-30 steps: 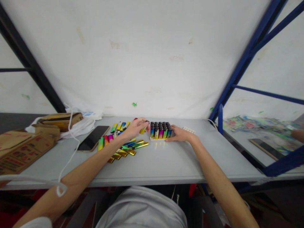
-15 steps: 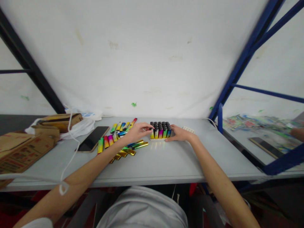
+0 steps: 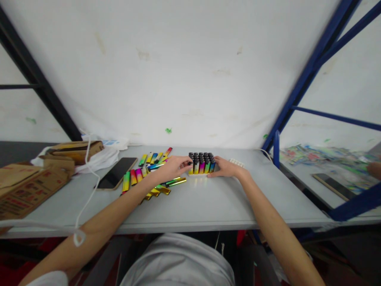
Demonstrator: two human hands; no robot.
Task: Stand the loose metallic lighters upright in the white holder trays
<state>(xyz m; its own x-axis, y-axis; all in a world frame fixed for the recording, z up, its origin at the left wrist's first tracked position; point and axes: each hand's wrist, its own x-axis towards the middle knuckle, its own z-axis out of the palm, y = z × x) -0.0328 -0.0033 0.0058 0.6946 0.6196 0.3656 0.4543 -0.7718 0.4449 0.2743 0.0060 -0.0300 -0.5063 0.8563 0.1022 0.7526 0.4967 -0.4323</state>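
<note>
A tight block of upright lighters (image 3: 202, 167) with black tops and rainbow metallic bodies stands mid-table. My left hand (image 3: 175, 166) is at its front left corner, thumb and fingers closed around the black top of a lighter (image 3: 191, 171) there. My right hand (image 3: 225, 167) grips the block's right side, thumb along the front and fingers toward the back. Left of the block, several loose lighters (image 3: 139, 175) in shiny gradient colours lie on the table (image 3: 208, 202), partly hidden under my left forearm. Gold ones (image 3: 163, 190) lie nearest me.
A dark phone (image 3: 117, 173) lies left of the loose lighters. Cardboard boxes (image 3: 35, 184) and white plastic (image 3: 99, 161) sit farther left, with a white cable (image 3: 89, 194) hanging in front. A small white object (image 3: 237, 162) is behind my right wrist. A blue metal frame (image 3: 293, 93) rises at right.
My left hand's fingers have shifted slightly and parted a little at the block's left corner, showing the black top between them. My right hand and the block stay in place.
</note>
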